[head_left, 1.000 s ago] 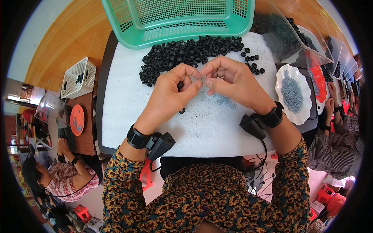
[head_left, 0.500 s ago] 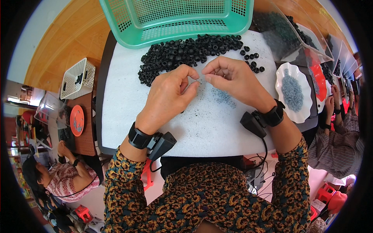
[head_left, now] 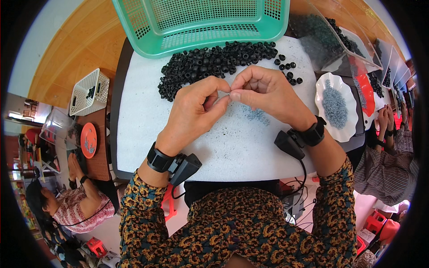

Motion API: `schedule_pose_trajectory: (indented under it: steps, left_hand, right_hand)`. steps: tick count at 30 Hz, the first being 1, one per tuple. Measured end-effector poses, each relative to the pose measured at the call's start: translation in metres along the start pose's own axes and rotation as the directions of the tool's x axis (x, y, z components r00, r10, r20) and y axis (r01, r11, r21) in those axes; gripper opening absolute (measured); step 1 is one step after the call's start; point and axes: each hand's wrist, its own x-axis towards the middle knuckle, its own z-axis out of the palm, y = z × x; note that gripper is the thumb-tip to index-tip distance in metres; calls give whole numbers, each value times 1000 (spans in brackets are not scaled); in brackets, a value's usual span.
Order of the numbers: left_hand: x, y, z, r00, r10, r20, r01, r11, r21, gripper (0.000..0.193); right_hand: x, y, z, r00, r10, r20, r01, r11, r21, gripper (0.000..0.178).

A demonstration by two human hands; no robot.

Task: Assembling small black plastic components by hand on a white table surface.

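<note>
- A heap of black beads [head_left: 210, 62] is spread beyond the hands, made up of rounded and ring-like pieces with a dull finish; holes can be seen in many of them.
- A few of these are set apart at the heap's right end.
- Pale blue-grey beads [head_left: 257, 115], tiny and grainy, are scattered thinly under and just beside the right hand [head_left: 232, 91].
- The fingertips of the left hand [head_left: 229, 93] and of the right are held tip to tip above the white surface [head_left: 214, 161], near the heap's lower edge.
- In each hand the grip is formed by a bent thumb and forefinger set close together; whether it is fully pressed together, or anything is pinched there, cannot be told.
- The surface is covered by a matt, foam-like sheet, flecked with dark specks.
- At the right, more blue-grey grains are held in a glossy white dish [head_left: 320, 100] with a fluted, wavy rim.
- The heap is bordered at the top by a green plastic basket [head_left: 134, 42], its walls pierced by a fine grid.
- Black pieces are seen through a clear, stiff-walled box [head_left: 363, 42] at the upper right.
</note>
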Motion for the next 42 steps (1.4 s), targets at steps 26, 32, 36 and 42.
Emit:
schedule_pose_trajectory:
  steps: [26,32,36,42]
  left_hand:
    - [-16,34,4,887,-418,196,115,-210,-971,47]
    - [-15,40,24,913,-373,166,65,-270,-961,49]
    - [-12,45,35,912,-384,146,50,-250,-967,53]
    - [-12,48,39,947,-302,106,47,-197,-979,47]
  right_hand:
    - [-5,-6,13,812,-584,-15,537,756,-374,13]
    - [-6,-5,15,829,-555,71,512,702,-496,18]
    - [-6,-2,13,805,-589,76,537,668,-515,19]
    - [-16,-14,12,888,-459,33,425,791,-440,24]
